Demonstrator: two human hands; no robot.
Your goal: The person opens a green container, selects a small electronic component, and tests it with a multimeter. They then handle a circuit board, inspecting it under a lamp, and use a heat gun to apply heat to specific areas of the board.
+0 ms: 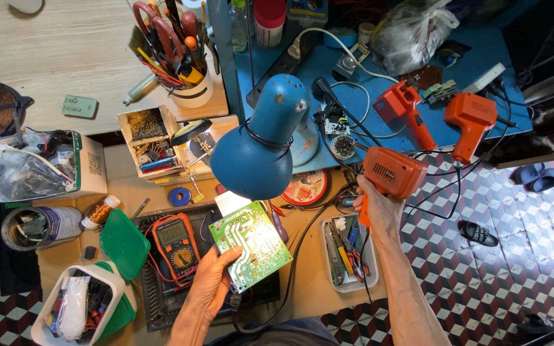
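We're holding a green circuit board (254, 244) in the left hand (213, 282), fingers closed on its lower-left edge, solder side facing up, tilted a bit. The board is sitting just above the hand, under the blue desk lamp (261, 144), whose shade is hanging right over its top edge.

We're gripping an orange soldering gun (389, 174) in the right hand (379, 208), fingers wrapped around the handle, body of the gun sticking up and to the right of the fist. Its cord is trailing down along the wrist. The gun is sitting off to the right of the board, not touching it.

Just left of the left hand: an orange multimeter (176, 240) lying on a black tray (156, 307), red lead curling around it. Further left, a white bin (113, 282) with a green lid (124, 243) open.

Below the right hand: a white tray (349, 286) of pliers and small tools. Between the two hands, a black cable is running down the cardboard-covered bench.

Above the right hand, on the blue table (482, 45): two more orange soldering guns (405, 106) and (471, 122), well apart from the one we're holding. Up left of the lamp, a cup (193, 95) packed with pliers and screwdrivers, plus a small box of screws (147, 125).
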